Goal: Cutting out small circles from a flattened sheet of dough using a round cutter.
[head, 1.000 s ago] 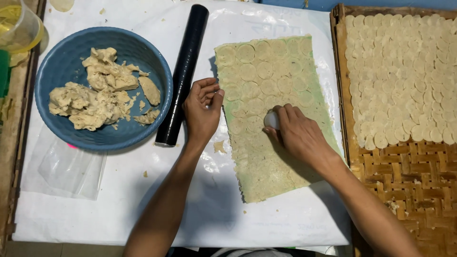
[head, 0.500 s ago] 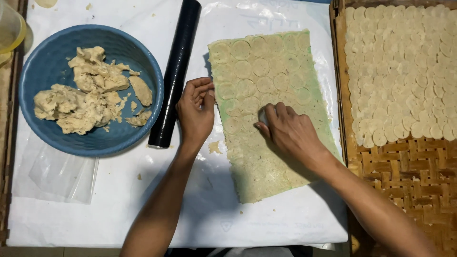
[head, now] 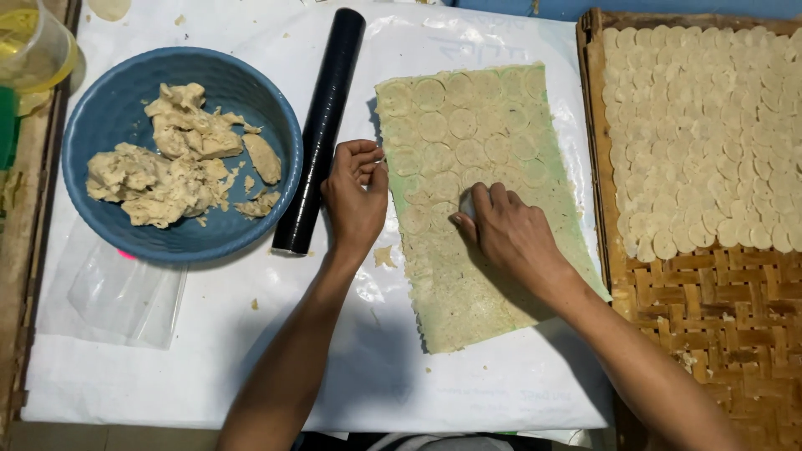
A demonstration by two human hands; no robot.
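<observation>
Head view is showing a thin rolled sheet of dough (head: pixel 493 250) lying flat on white plastic sheeting (head: pixel 251 334) in the middle of the bench, its far half already marked with rows of round cuts. It looks soft, limp and easily torn, so it would handle best left flat and pressed from above, while each cut round would want lifting gently by its edge. The right hand (head: pixel 505 234) is pressing down on the sheet near its centre, fingers closed around a small pale cutter (head: pixel 468 203) that is mostly hidden. The left hand (head: pixel 357 196) is resting with loosely curled fingers on the sheet's left edge, seemingly steadying it and gripping nothing. Just left of that hand a black rolling pin (head: pixel 322 134) is lying on the plastic. Farther left a blue bowl (head: pixel 100 125) is holding lumps of dough scraps (head: pixel 167 167). On the right a woven tray (head: pixel 718 334) is carrying many cut rounds (head: pixel 702 134) in close overlapping rows.
</observation>
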